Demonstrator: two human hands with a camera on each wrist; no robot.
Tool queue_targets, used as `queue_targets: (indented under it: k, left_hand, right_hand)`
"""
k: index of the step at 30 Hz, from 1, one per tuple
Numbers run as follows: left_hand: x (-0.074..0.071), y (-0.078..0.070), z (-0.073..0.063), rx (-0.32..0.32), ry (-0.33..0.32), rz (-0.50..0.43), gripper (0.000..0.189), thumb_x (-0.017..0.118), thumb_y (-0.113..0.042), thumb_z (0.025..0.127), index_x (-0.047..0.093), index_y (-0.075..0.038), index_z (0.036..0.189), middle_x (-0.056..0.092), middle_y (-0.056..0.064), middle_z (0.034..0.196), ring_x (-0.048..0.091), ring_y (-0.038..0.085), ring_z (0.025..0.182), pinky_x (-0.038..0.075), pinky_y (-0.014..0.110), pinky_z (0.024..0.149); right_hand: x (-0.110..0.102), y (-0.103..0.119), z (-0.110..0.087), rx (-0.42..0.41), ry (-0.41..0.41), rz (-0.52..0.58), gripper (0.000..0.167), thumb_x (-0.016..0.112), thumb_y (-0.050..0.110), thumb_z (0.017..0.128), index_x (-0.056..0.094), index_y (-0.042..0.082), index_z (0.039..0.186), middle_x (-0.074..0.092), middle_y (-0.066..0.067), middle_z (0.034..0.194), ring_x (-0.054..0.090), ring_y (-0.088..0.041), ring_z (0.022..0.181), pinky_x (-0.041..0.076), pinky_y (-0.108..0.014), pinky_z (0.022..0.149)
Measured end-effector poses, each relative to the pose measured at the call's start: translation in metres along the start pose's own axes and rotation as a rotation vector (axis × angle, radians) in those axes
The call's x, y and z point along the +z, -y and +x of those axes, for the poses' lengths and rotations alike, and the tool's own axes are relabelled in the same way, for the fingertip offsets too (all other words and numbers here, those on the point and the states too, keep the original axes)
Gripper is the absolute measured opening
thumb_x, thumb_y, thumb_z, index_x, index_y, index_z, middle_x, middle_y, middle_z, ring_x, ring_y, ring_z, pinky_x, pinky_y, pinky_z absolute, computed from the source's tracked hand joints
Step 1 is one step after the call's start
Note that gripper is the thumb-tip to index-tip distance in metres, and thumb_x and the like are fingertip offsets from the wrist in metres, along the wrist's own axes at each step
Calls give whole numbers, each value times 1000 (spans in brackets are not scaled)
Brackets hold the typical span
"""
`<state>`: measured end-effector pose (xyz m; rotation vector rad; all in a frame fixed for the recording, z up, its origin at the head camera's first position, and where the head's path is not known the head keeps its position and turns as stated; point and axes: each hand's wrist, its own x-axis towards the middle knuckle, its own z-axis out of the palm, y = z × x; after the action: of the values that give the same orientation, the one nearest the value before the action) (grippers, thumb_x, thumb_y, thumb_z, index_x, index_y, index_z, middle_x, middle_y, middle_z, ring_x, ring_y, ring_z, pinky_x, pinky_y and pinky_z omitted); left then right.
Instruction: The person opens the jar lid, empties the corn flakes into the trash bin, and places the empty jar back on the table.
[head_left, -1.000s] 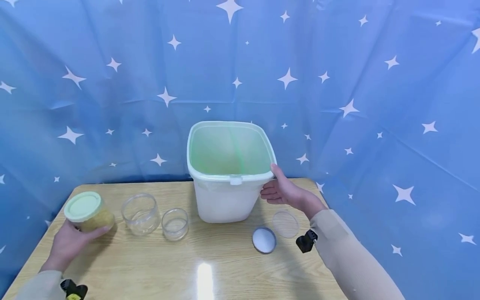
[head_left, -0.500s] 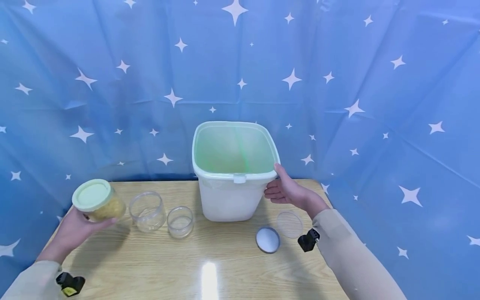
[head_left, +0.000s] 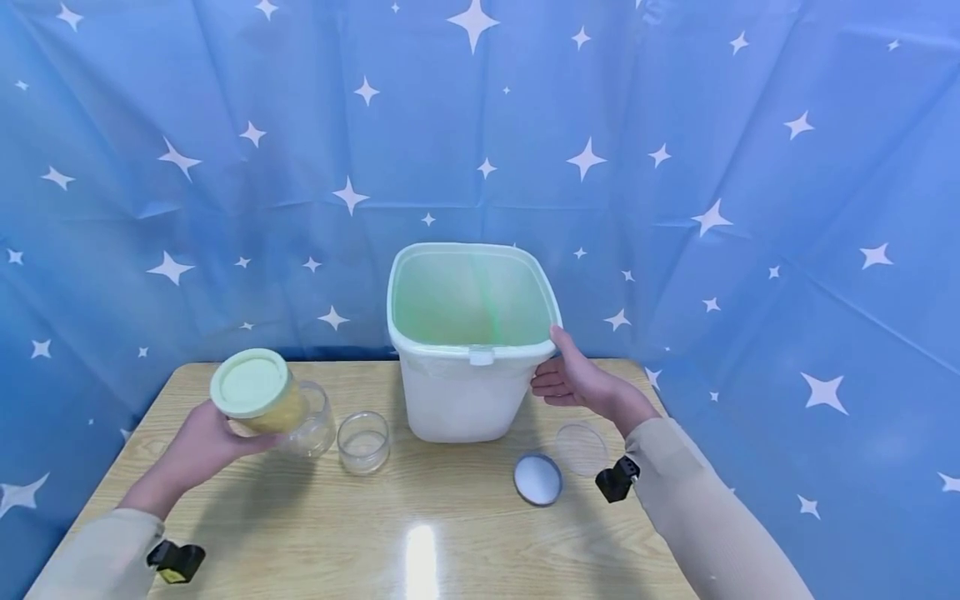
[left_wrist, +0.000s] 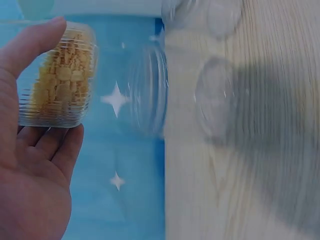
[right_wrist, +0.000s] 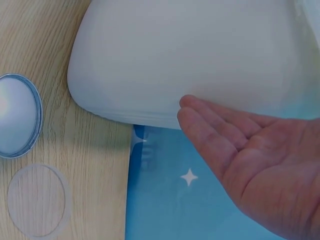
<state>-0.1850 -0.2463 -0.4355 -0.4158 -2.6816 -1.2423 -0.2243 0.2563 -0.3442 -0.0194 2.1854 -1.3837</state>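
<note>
My left hand (head_left: pixel 213 442) holds a clear jar (head_left: pixel 281 415) with a pale green lid (head_left: pixel 250 382), raised above the table and tilted. Inside the jar, the left wrist view shows yellowish, crumbly pieces (left_wrist: pixel 64 82); the thumb lies across one side, fingers on the other. A white bin (head_left: pixel 461 400) with a green-tinted inside stands at the middle back. My right hand (head_left: pixel 581 383) is at its right front corner, thumb on the rim. In the right wrist view the fingers (right_wrist: pixel 210 135) are nearly straight, fingertips against the bin's side or very near it.
Behind the jar, a clear round container (head_left: pixel 313 429) is partly hidden. A smaller clear container (head_left: pixel 363 443) stands beside it. Right of the bin lie a silvery round lid (head_left: pixel 537 480) and a clear disc (head_left: pixel 582 448). A blue star-patterned curtain (head_left: pixel 420 125) hangs behind the wooden table (head_left: pixel 337 533).
My left hand has lifted the jar off the table's left side and carried it right, in front of the larger clear container. The right hand stays at the bin; the view has shifted slightly.
</note>
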Motion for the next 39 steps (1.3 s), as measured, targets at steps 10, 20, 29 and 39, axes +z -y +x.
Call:
queue_targets:
  k: [10,20,29,39]
  left_hand:
    - [24,-24,6,71,127,-3,81,88,-34,68,48,-20,138,62,2,128,52,-2,114,49,56,94]
    - [51,-36,6,130,205,-81,85,92,-30,62,51,-26,136,63,-6,127,58,13,117,46,52,100]
    - [79,-45,3,156,278,-120,89,93,-20,56,51,-33,134,64,-12,124,59,16,117,45,52,102]
    - [102,-51,-2,170,344,-119,94,92,-22,55,48,-35,137,61,-16,126,58,15,118,46,51,102]
  right_hand:
    - [-1,2,0,-3,7,-19,108,1,79,88,31,-8,146,40,-30,147,42,-41,137,37,-49,114]
    - [1,4,6,-17,-19,-14,109,0,79,88,34,-8,144,40,-32,147,43,-43,136,37,-50,114]
    - [0,5,10,-14,-22,3,111,2,80,87,29,-10,146,37,-32,148,41,-44,137,36,-50,114]
    - [-10,0,-2,-91,-97,-137,106,-2,74,90,31,-9,147,42,-32,145,44,-45,134,38,-53,112]
